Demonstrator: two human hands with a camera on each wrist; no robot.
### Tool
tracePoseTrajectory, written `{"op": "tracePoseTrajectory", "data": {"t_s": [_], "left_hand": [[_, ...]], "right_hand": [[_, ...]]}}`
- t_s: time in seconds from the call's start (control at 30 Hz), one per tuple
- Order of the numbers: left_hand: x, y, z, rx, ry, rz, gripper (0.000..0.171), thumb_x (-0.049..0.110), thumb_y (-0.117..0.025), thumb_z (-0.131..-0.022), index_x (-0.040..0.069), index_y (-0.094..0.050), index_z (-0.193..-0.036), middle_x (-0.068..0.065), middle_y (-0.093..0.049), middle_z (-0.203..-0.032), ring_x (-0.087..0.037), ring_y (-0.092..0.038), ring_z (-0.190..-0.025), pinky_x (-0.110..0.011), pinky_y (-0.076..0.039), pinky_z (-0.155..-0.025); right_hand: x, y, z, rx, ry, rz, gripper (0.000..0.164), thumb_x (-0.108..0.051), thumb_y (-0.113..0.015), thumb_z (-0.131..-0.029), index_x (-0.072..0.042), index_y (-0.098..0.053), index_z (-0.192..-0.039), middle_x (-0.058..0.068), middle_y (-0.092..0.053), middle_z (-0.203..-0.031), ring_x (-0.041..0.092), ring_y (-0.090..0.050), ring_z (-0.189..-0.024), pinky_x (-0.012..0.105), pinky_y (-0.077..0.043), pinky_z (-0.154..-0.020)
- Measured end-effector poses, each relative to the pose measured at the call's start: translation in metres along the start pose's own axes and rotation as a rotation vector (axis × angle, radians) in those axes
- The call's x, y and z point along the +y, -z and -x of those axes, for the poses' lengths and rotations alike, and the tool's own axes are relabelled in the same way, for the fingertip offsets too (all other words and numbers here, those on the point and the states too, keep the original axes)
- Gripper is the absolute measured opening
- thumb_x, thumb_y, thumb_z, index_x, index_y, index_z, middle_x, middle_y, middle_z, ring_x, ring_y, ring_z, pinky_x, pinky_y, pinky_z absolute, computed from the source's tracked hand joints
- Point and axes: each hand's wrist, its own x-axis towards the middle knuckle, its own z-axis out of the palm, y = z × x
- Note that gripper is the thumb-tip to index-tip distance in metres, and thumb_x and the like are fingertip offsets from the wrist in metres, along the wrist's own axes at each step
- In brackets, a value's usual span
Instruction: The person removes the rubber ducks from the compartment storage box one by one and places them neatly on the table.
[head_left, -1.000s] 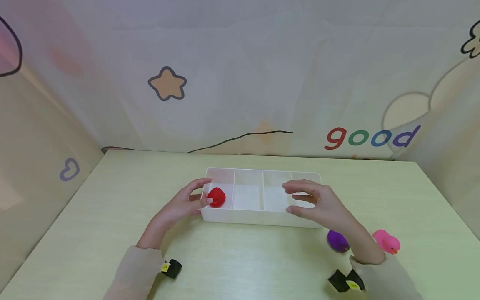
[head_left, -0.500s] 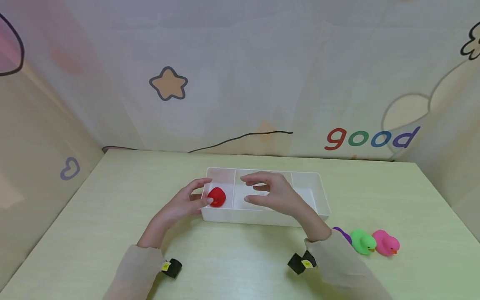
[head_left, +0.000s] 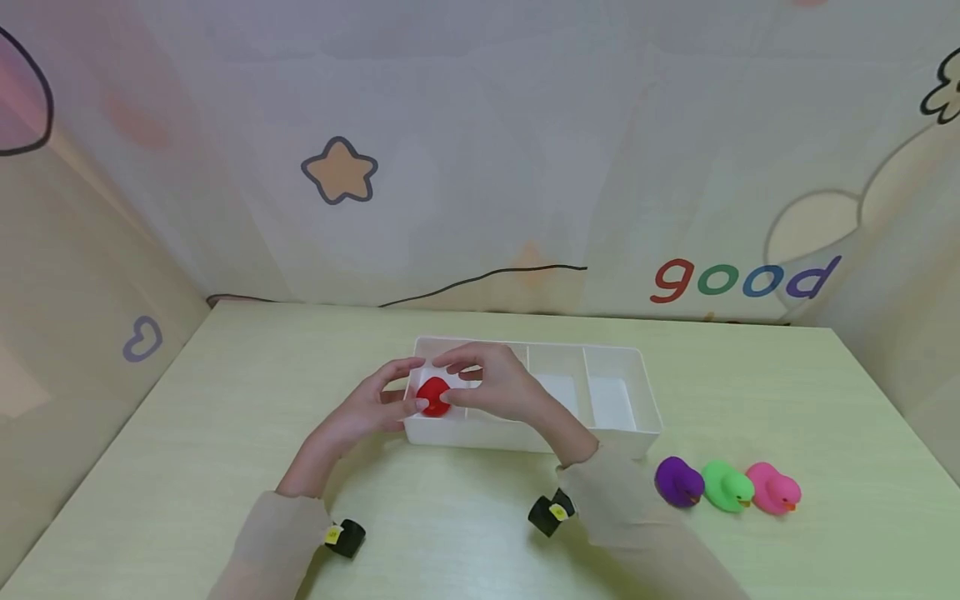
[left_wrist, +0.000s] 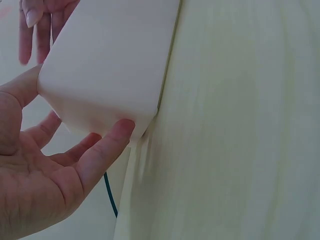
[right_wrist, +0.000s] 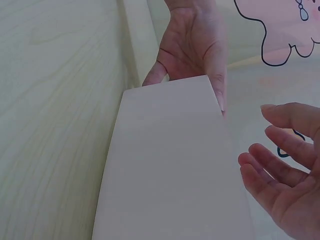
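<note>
A long white box (head_left: 480,435) with divided compartments lies on the table. My left hand (head_left: 372,404) grips its left end, thumb at the front rim and fingers along the end wall. Seen from the left wrist, its fingers (left_wrist: 102,155) press against that wall. In the leftmost compartment lies a rounded red toy (head_left: 432,392), partly covered by both thumbs. My right hand (head_left: 498,383) is over the left half of the box, with its thumb tip right at the toy. Apart and loosely bent, its fingers (right_wrist: 265,187) hold nothing in the right wrist view.
Three rubber ducks, purple (head_left: 678,482), green (head_left: 726,486) and pink (head_left: 774,488), stand in a row on the table right of the box. A black wrist camera (head_left: 347,538) sits at each sleeve. A printed cloth (head_left: 480,167) hangs behind the table.
My right hand has swept left over the box from its right end to the red toy, uncovering the purple and green ducks. My left hand has stayed at the box's left end.
</note>
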Motion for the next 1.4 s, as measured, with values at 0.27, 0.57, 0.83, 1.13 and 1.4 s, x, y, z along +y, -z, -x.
{"op": "tracePoseTrajectory", "data": {"t_s": [0.27, 0.57, 0.83, 1.13, 1.4], "left_hand": [[-0.004, -0.001, 0.003, -0.004, -0.005, 0.016, 0.061, 0.027, -0.067, -0.083, 0.026, -0.037, -0.136, -0.007, -0.028, -0.142, -0.034, -0.041, -0.123, -0.041, -0.051, -0.081], [-0.003, -0.005, 0.000, -0.011, -0.020, 0.033, 0.065, 0.025, -0.067, -0.082, 0.023, -0.034, -0.138, -0.009, -0.028, -0.143, -0.035, -0.041, -0.124, -0.040, -0.051, -0.080], [-0.002, -0.002, 0.002, -0.013, -0.020, 0.035, 0.064, 0.026, -0.068, -0.082, 0.027, -0.036, -0.137, -0.005, -0.033, -0.141, -0.032, -0.042, -0.123, -0.041, -0.050, -0.082], [-0.003, -0.001, 0.000, -0.014, -0.023, 0.027, 0.066, 0.025, -0.069, -0.082, 0.024, -0.035, -0.139, -0.010, -0.026, -0.144, -0.034, -0.040, -0.124, -0.041, -0.051, -0.081], [-0.003, 0.001, 0.001, -0.008, -0.024, 0.038, 0.067, 0.024, -0.069, -0.081, 0.024, -0.035, -0.138, -0.009, -0.026, -0.144, -0.033, -0.041, -0.124, -0.042, -0.050, -0.082]], "right_hand": [[-0.003, -0.014, -0.016, -0.094, 0.004, 0.090, 0.030, -0.002, -0.069, -0.078, 0.001, -0.065, -0.107, 0.014, -0.063, -0.106, 0.031, -0.058, -0.098, 0.034, -0.051, -0.081], [-0.004, -0.014, -0.031, -0.168, -0.055, 0.289, 0.030, -0.002, -0.067, -0.077, 0.000, -0.066, -0.108, 0.013, -0.065, -0.099, 0.029, -0.057, -0.089, 0.025, -0.049, -0.068], [-0.002, -0.026, -0.041, -0.212, -0.084, 0.427, 0.022, -0.015, -0.073, -0.076, -0.004, -0.071, -0.096, 0.008, -0.067, -0.092, 0.021, -0.060, -0.088, 0.018, -0.048, -0.066], [-0.003, -0.035, -0.046, -0.244, -0.088, 0.610, 0.009, -0.014, -0.073, -0.077, -0.009, -0.072, -0.084, 0.001, -0.066, -0.076, 0.012, -0.053, -0.071, 0.017, -0.046, -0.062], [-0.001, -0.038, -0.046, -0.240, -0.060, 0.666, 0.008, -0.017, -0.072, -0.077, -0.011, -0.071, -0.083, 0.000, -0.064, -0.074, 0.012, -0.051, -0.070, 0.016, -0.045, -0.060]]}}
